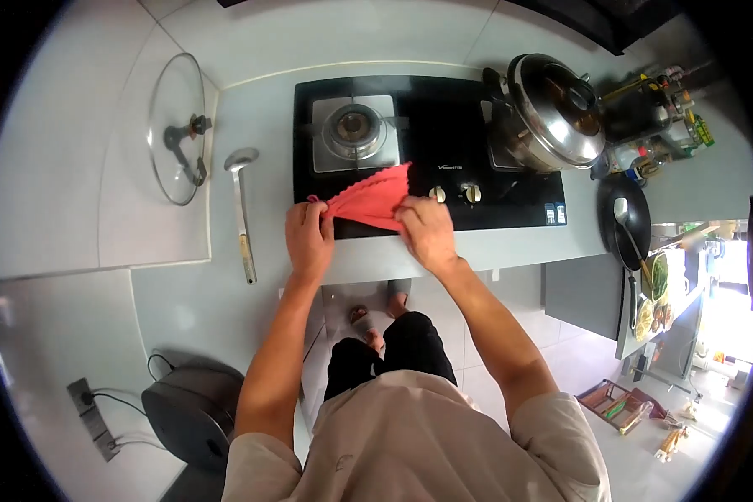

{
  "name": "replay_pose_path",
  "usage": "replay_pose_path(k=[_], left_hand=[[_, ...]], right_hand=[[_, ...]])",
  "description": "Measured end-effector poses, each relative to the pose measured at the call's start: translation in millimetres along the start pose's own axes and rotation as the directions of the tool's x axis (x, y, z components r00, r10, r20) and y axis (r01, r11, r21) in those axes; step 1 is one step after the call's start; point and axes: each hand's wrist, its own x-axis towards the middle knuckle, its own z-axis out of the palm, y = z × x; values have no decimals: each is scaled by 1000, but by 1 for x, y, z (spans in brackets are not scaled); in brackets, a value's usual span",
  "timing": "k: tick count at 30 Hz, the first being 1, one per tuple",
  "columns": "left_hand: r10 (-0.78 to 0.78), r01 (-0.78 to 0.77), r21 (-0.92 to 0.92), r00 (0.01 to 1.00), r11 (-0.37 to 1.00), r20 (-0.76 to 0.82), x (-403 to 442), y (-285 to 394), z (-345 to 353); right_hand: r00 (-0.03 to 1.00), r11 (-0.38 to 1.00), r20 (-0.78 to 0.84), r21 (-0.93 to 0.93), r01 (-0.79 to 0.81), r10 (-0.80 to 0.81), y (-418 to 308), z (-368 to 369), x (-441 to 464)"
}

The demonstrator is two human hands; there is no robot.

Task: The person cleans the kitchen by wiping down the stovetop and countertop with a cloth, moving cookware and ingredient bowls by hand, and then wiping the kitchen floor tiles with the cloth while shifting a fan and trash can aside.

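Observation:
A red cloth with a scalloped edge (370, 199) is stretched between my two hands, over the front edge of the black gas stove (443, 125). My left hand (311, 230) pinches its left end, where a small purple bit shows. At the other end, my right hand (427, 232) grips the cloth with closed fingers, just below the stove's knobs (472, 194). Behind the cloth is the left burner (353, 127), bare of any pot. On the right burner stands a steel pot with a lid (556, 113).
A ladle (243, 213) lies on the counter left of the stove. A glass lid (176, 134) leans on the wall. At right are a black wok (623, 219) with a spatula, and several bottles (636, 159). A dark appliance (194, 410) stands lower left.

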Motion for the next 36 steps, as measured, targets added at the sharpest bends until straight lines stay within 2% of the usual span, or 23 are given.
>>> replay_pose_path(k=[1,2,3,4,5,6,8,13,15,17,23,26,31,33,36], left_hand=[[51,-46,109,998,993,-46,-4,-3,1],[102,-81,220,991,972,-88,-9,-6,2],[72,-66,213,997,975,-21,-20,-11,8],[90,-105,130,989,986,117,-29,-15,16],[119,-133,40,961,990,248,-36,-17,28],[157,-147,-54,916,988,369,-40,-17,38],[125,-160,60,914,985,386,-40,-11,57],[91,-178,229,934,957,345,-13,-35,65],[97,-201,269,929,942,357,2,-55,60],[122,-210,284,947,936,298,13,-64,58],[203,-288,287,935,914,291,-41,-77,52],[123,-233,300,931,925,343,-74,-53,28],[108,-270,311,885,911,454,-115,-26,17],[82,-271,340,874,901,479,-135,-15,23],[52,-180,264,902,948,429,-147,14,34]], right_hand=[[986,999,161,6,-40,38,-5,2,-2],[988,999,146,6,-45,44,-11,5,-6],[990,999,133,6,-48,47,-15,10,-12],[992,999,120,5,-50,49,-18,17,-18],[983,994,152,17,-106,102,-18,28,-24],[986,993,116,-9,-118,118,-16,41,-24],[990,990,41,-55,-134,136,-14,67,-15],[952,943,168,-257,-210,257,-17,126,2],[945,923,133,-289,-252,300,-27,146,14],[923,890,133,-343,-300,362,-41,152,25],[920,953,301,-243,-180,251,-39,126,-7],[934,962,299,-243,-123,195,-52,122,-40],[927,955,360,-296,5,107,-60,94,-82],[935,957,342,-289,13,90,-53,87,-96],[959,957,269,-291,-2,84,-48,64,-108]])
